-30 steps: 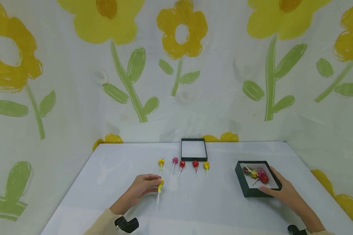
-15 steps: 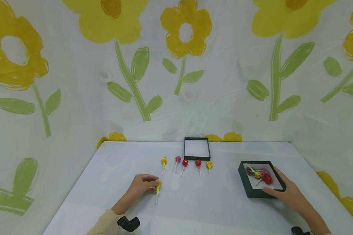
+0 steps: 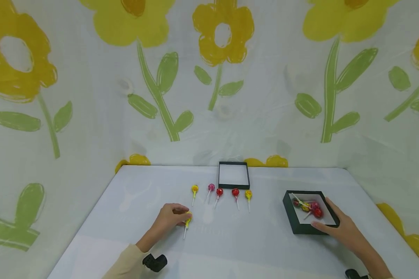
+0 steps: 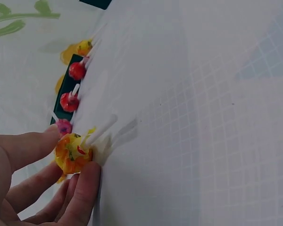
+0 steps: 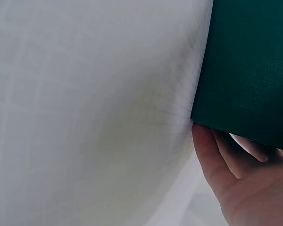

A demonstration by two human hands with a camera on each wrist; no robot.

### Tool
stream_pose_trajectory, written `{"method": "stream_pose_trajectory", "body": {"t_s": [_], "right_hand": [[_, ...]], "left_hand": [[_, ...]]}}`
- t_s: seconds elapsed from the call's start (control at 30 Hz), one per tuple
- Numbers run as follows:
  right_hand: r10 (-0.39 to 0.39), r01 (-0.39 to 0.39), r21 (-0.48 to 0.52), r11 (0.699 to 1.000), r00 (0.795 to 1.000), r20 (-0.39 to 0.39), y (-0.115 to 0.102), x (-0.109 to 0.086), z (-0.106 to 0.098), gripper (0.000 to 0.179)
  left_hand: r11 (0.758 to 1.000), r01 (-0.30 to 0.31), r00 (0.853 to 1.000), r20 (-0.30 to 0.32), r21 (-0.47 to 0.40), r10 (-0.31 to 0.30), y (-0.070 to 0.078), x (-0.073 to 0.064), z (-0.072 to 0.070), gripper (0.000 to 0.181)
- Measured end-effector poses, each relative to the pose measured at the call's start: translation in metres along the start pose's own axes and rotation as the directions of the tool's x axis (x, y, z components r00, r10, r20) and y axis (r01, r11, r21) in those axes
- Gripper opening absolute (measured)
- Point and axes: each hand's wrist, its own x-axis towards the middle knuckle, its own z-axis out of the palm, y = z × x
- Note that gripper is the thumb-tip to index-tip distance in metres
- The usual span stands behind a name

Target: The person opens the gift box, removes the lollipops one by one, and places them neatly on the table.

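My left hand (image 3: 171, 217) pinches a yellow lollipop (image 3: 187, 221) by its wrapped head, close over the white table. Its white stick points toward me in the head view. In the left wrist view, thumb and fingertips sit around the yellow-orange head (image 4: 71, 154). At the right, my right hand (image 3: 345, 228) grips the right side of a dark green box (image 3: 293, 221), thumb at the near corner. Inside the box lie several lollipops (image 3: 312, 209), red, pink, yellow and dark. The right wrist view has the fingers against the green box wall (image 5: 250, 70).
Beyond my left hand lies a row of lollipops: yellow (image 3: 194, 189), pink (image 3: 211, 187), red (image 3: 219, 192), another red (image 3: 235, 192) and another yellow (image 3: 248, 194). A shallow dark-rimmed box lid (image 3: 234, 186) lies behind them at the table's back edge. A flower-printed sheet (image 3: 258, 128) hangs behind.
My left hand has shifted slightly left and toward me with the yellow lollipop, relative to the row. My right hand and the box stay put. The head view has shifted a little.
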Motion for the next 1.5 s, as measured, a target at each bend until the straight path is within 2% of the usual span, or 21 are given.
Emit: {"method": "stream_pose_trajectory", "body": {"t_s": [0.23,0.47,0.67,0.97,1.3,1.5], "right_hand": [[-0.032,0.032,-0.014,0.999,0.999,-0.017,0.007,-0.005,0.001,0.107],[-0.035,0.035,-0.001,0.999,0.999,-0.011,0.006,-0.005,0.001,0.106],[-0.02,0.02,0.0,1.0,1.0,-0.017,0.004,-0.005,0.002,0.107],[-0.039,0.039,-0.001,0.999,0.998,-0.04,0.004,-0.005,0.0,0.106],[-0.064,0.064,0.004,0.998,0.997,-0.054,0.002,-0.006,0.002,0.105],[-0.087,0.086,-0.009,0.996,0.994,-0.068,0.001,-0.007,0.005,0.104]], "left_hand": [[1.0,0.018,1.0,0.025,0.021,-0.019,0.0,-0.001,-0.001,0.036],[0.997,0.064,0.998,0.003,0.049,-0.065,0.003,-0.003,-0.006,0.032],[0.999,0.031,0.999,-0.016,0.033,-0.03,0.013,-0.001,-0.008,0.027],[1.0,-0.003,1.0,-0.031,0.008,0.003,0.03,0.005,-0.007,0.026],[0.999,-0.038,0.998,0.041,-0.033,0.039,0.054,0.011,0.003,0.031],[0.995,-0.093,0.991,0.098,-0.024,0.095,0.068,0.015,0.013,0.03]]}}
